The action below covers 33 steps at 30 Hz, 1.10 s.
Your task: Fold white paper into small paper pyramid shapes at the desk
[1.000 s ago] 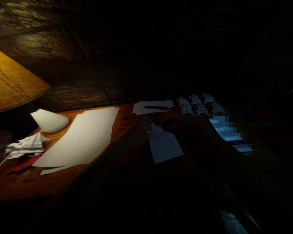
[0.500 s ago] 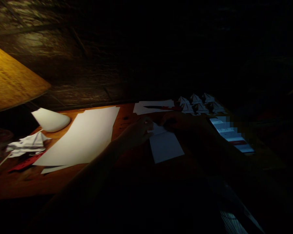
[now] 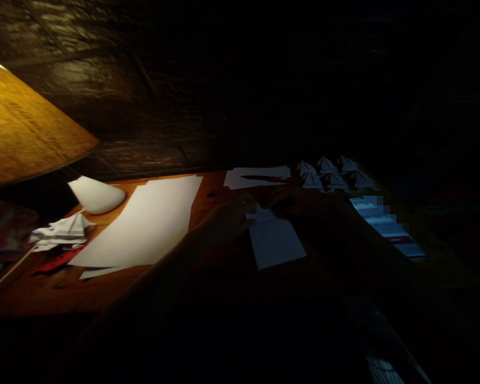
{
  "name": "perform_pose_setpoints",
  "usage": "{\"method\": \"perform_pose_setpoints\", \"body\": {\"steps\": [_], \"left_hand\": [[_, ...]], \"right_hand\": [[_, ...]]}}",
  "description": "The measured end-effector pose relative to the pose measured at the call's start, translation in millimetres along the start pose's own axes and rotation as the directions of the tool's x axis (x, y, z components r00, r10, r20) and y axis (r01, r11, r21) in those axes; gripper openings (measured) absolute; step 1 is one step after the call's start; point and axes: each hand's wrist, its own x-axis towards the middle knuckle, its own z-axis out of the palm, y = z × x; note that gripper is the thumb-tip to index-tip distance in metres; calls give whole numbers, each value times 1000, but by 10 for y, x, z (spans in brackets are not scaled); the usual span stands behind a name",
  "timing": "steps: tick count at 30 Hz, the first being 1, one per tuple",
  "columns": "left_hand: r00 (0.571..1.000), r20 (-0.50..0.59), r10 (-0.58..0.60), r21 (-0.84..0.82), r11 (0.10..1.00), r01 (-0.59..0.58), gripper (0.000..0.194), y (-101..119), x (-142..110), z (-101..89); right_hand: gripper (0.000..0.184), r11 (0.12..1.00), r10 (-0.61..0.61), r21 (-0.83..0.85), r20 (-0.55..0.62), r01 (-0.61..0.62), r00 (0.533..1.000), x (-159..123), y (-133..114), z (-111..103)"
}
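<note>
1. Left hand (image 3: 237, 216): fingers curled, pinching the far left edge of the small sheet (image 3: 278, 242), thumb next to its crease.
2. Right hand (image 3: 290, 202): at the sheet's far right edge, deep in shadow. Can't tell whether its fingers grip or just rest.
3. Small sheet: on the wooden table (image 3: 56, 298), in front of the person, between the hands at its far end. Near part looks flat; crease runs across the far part.
4. Beyond the hands: paper stack (image 3: 236, 184), dark-bladed knife (image 3: 256, 177) lying across it, red handle to the right.
5. Right of the knife: six folded paper pieces (image 3: 332, 178), two rows of three, peaks up.
6. Right, past the right hand: lit phone (image 3: 378, 224), partly pixelated.
7. Left of the left hand: large white sheets (image 3: 144, 224), overlapping. Beside them: crumpled-looking striped paper (image 3: 62, 233), red strip (image 3: 58, 261).
8. Far left: yellow lampshade (image 3: 32, 128), glowing, above a white rounded object (image 3: 98, 196).
</note>
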Motion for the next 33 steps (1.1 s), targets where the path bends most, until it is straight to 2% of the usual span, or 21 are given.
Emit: {"method": "perform_pose_setpoints", "body": {"steps": [4, 9, 12, 16, 23, 29, 33], "left_hand": [[1000, 11, 8, 12, 1000, -8, 29, -17, -8, 0], [999, 10, 38, 29, 999, -38, 32, -66, -11, 0], [998, 26, 53, 9, 999, -53, 33, -96, -9, -9], [996, 37, 75, -34, 997, -74, 31, -129, -3, -21], [994, 60, 96, -70, 993, -92, 32, -119, -6, -46], [988, 51, 147, -97, 985, -142, 29, -177, -9, 5], [980, 64, 189, -114, 977, -181, 25, -175, 13, 9]], "right_hand": [[36, 999, 10, -49, -5, -10, 1000, 4, 14, 12], [36, 993, -58, -105, 19, 60, 998, 32, 33, 21], [43, 986, -23, -163, 27, 27, 999, 31, 5, 21], [53, 977, 26, -211, 10, -24, 1000, 9, -83, 37], [62, 976, 8, -218, -15, -11, 1000, 1, -324, 79], [56, 974, 56, -220, 14, -51, 998, 14, -350, 114], [43, 958, 183, -221, -13, -181, 983, 43, -427, 165]]}}
